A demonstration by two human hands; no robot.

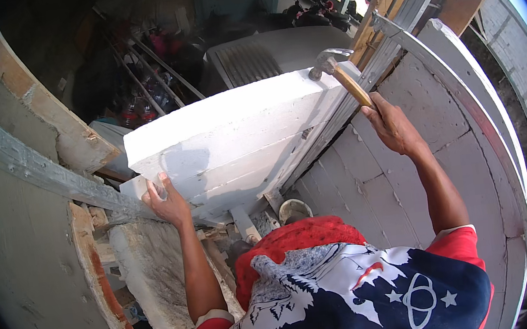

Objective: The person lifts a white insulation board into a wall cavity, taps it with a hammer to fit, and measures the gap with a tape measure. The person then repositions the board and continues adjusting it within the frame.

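My right hand [392, 125] is closed around the wooden handle of a claw hammer [350, 84]. The steel head of the hammer is at the right end of a long white block [226, 120], which tops a low wall of pale blocks. Whether the head touches the block, I cannot tell. At the wall's left end, my left hand [169, 201] presses against the blocks with its fingers apart, just below the top block's lower corner. A damp grey patch [185, 161] marks the face near that hand.
A metal channel [36, 165] crosses at the left, above a rough broken slab [159, 274]. To the right rises a block wall [429, 139] with a metal edge strip. A bucket [294, 209] stands low near my body. Beyond the wall are a grey vehicle [276, 45] and motorbikes [317, 12].
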